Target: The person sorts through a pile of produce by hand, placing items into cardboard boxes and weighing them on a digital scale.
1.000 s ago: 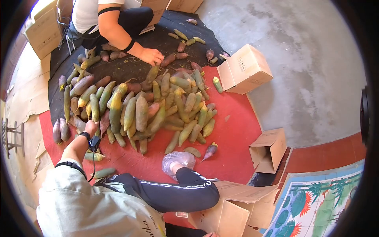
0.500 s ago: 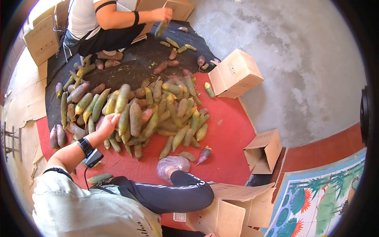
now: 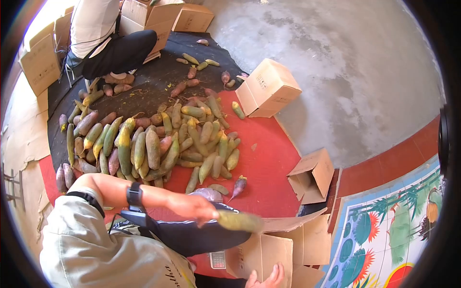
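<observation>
My left hand (image 3: 199,209), wearing a dark wristband with a small device, is closed on the end of a green radish (image 3: 240,221). The radish is blurred and lies level above the flaps of an open cardboard box (image 3: 259,252). At the bottom edge my right hand (image 3: 266,278) rests against that box, thumb and fingers apart, partly cut off by the frame. Beyond my left arm lies a big heap of green and purplish radishes (image 3: 152,150) on a red cloth (image 3: 269,163) and a black cloth (image 3: 139,101).
A small device with a keypad (image 3: 218,260) lies beside the box. Other cardboard boxes stand at the right (image 3: 312,176) and upper right (image 3: 271,89). Another person (image 3: 110,53) sits at the upper left among boxes. A purple radish (image 3: 238,187) lies apart near my knee.
My left hand has taken a radish from the heap and brought it right and down, over the box. My right hand shows more at the box. The other person's hand has left view.
</observation>
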